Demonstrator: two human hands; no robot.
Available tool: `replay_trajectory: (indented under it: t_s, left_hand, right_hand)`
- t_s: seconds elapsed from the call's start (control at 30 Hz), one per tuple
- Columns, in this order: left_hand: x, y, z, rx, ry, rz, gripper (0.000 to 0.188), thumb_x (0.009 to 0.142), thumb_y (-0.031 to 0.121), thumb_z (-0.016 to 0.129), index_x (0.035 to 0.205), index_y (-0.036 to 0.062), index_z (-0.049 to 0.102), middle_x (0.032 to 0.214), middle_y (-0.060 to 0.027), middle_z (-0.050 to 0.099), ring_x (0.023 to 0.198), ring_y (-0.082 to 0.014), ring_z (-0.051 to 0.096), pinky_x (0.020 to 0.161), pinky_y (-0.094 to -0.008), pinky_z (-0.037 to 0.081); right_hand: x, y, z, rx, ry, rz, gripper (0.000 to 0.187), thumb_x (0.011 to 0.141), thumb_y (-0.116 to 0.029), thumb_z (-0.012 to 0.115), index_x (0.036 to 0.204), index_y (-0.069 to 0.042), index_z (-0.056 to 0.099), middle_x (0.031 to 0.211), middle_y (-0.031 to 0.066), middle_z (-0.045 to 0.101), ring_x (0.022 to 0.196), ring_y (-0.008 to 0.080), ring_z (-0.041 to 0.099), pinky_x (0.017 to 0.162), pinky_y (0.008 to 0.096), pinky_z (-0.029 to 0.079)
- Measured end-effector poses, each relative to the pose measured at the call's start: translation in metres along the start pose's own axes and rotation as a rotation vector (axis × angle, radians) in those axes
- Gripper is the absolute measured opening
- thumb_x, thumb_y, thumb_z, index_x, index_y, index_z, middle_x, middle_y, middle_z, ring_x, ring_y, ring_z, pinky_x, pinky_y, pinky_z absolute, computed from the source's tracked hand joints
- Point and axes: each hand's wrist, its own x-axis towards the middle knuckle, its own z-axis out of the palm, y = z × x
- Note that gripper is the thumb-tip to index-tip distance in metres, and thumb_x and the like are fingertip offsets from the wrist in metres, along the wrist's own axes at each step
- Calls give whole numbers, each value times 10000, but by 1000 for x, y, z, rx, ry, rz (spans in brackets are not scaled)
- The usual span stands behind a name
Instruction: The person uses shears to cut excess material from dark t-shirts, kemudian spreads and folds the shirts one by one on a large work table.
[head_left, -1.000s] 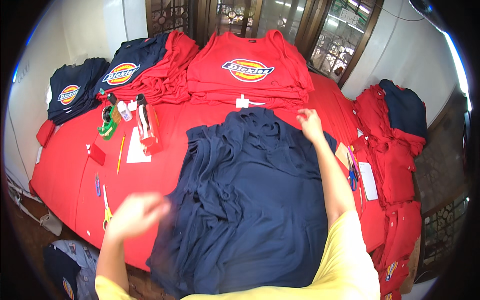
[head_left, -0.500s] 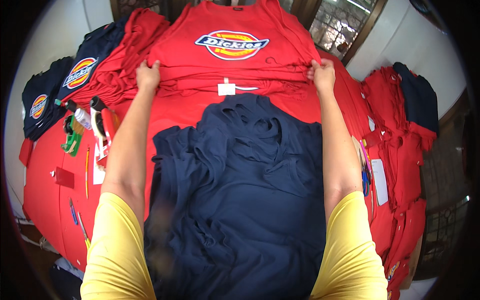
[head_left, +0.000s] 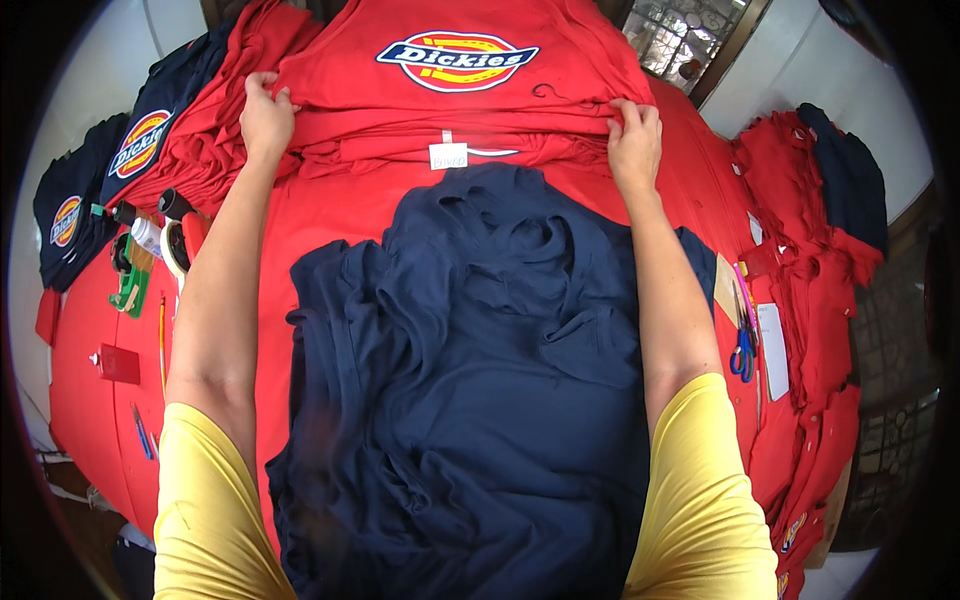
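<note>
A red sleeveless shirt (head_left: 350,85) with a blue, yellow and white oval logo lies on a stack of red garments at the far side. At its lower left corner is my left hand (head_left: 267,120), thumb and fingers apart at the cloth's edge. My right hand (head_left: 634,145) rests on the lower right corner, fingers bent and spread on the fabric. A small white tag (head_left: 448,156) sits at the stack's near edge. Between my forearms lies a crumpled pile of navy sleeveless shirts (head_left: 500,420).
Left are navy logo shirts (head_left: 75,190), a tape dispenser (head_left: 130,285), a white bottle (head_left: 147,236), a red box (head_left: 120,364) and a thread snipper (head_left: 141,430). Blue-handled scissors (head_left: 742,358) and a white notepad (head_left: 772,350) lie right, beside stacked red garments (head_left: 805,330).
The view has shifted, so the red shirt sits higher in it. My left hand has moved outward from its corner, and my right hand sits slightly nearer on the cloth, fingers more spread.
</note>
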Motion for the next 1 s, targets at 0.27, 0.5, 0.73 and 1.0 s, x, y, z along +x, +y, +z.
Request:
replay_trajectory:
  t_s: [0.27, 0.5, 0.73, 1.0]
  left_hand:
    - [-32, 3, 7, 523, -197, 594, 594, 790, 70, 616, 1341, 254, 488, 1512, -164, 186, 1111, -425, 495, 961, -451, 455]
    - [-33, 10, 28, 582, -179, 569, 611, 784, 193, 652, 1365, 252, 472, 1533, -144, 160, 1104, -428, 487, 956, -439, 460]
    - [-48, 21, 26, 703, -196, 514, 764, 743, 588, 657, 1390, 242, 444, 1482, -132, 270, 1124, -394, 480, 941, -484, 448]
    - [-50, 34, 20, 590, -80, 272, 438, 835, 118, 533, 1262, 217, 539, 1275, -113, 460, 1106, -359, 506, 869, -494, 468]
  right_hand:
    - [22, -8, -18, -142, 152, -263, 227, 765, -149, 690, 987, -172, 649, 1279, 89, 489, 1092, 347, 459, 856, 466, 429]
    - [43, 7, -13, -138, -3, -374, 114, 784, -67, 626, 888, -112, 626, 1080, 97, 572, 934, 321, 541, 782, 436, 473]
    - [63, -46, -89, -29, 111, -496, 69, 797, -73, 644, 858, -64, 612, 884, 46, 612, 830, 246, 586, 702, 352, 514]
    - [31, -103, -190, 399, 19, -190, 126, 810, 61, 605, 905, -20, 616, 924, 135, 600, 881, 288, 639, 725, 352, 530]
